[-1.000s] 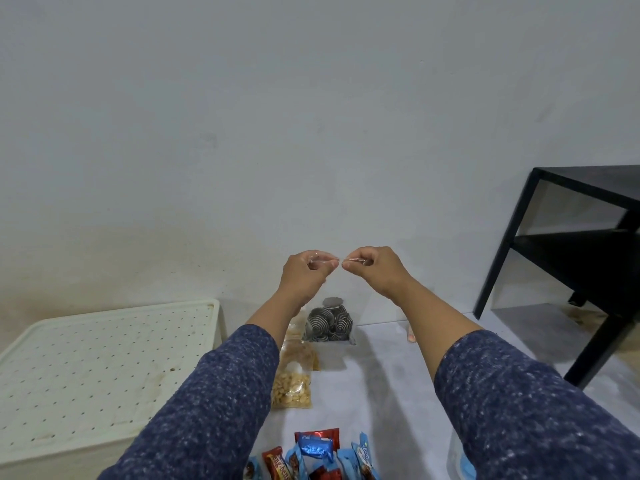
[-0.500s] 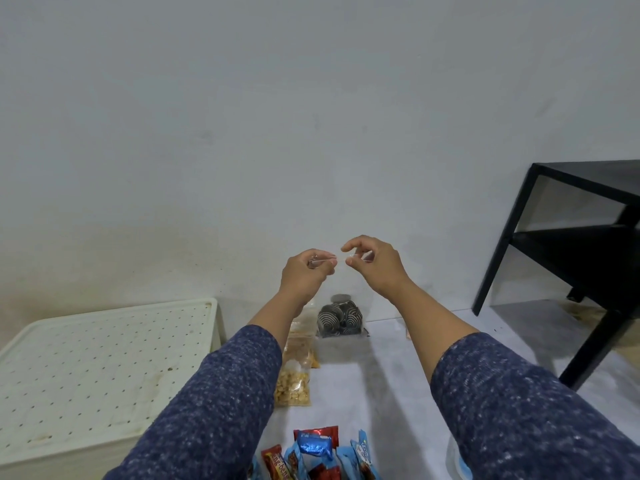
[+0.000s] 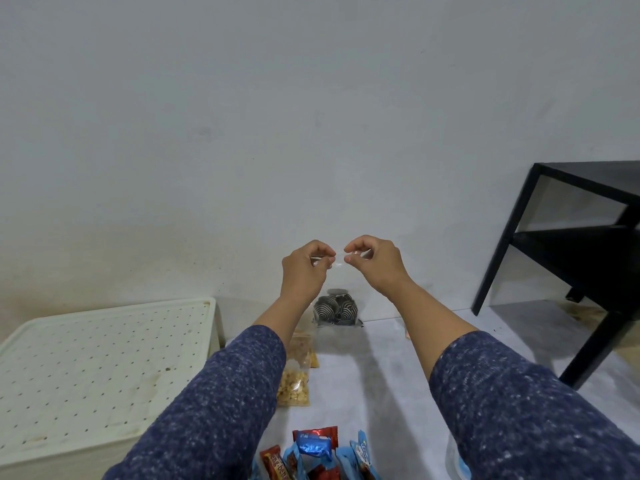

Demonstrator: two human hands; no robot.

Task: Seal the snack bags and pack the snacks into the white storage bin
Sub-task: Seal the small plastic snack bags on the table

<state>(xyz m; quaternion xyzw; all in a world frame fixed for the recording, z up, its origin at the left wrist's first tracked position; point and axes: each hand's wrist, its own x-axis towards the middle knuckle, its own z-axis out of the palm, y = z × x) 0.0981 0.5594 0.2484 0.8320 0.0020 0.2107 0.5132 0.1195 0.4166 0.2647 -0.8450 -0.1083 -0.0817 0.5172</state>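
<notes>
Your 2 hands raised before the wall, left hand [image 3: 304, 268] and right hand [image 3: 374, 259] each pinching the top of a clear snack bag [image 3: 335, 308] of striped cookies, lidded white bin [image 3: 104, 351] low left, wrapped snacks [image 3: 317, 455] on the floor below.

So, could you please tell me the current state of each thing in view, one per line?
Clear snack bag: held up, top edge pinched by both hands.
Left hand: pinching the bag top.
Right hand: pinching the bag top.
White storage bin: lid on.
Peanut bag: lying flat.
Wrapped snacks: unpacked.
</notes>
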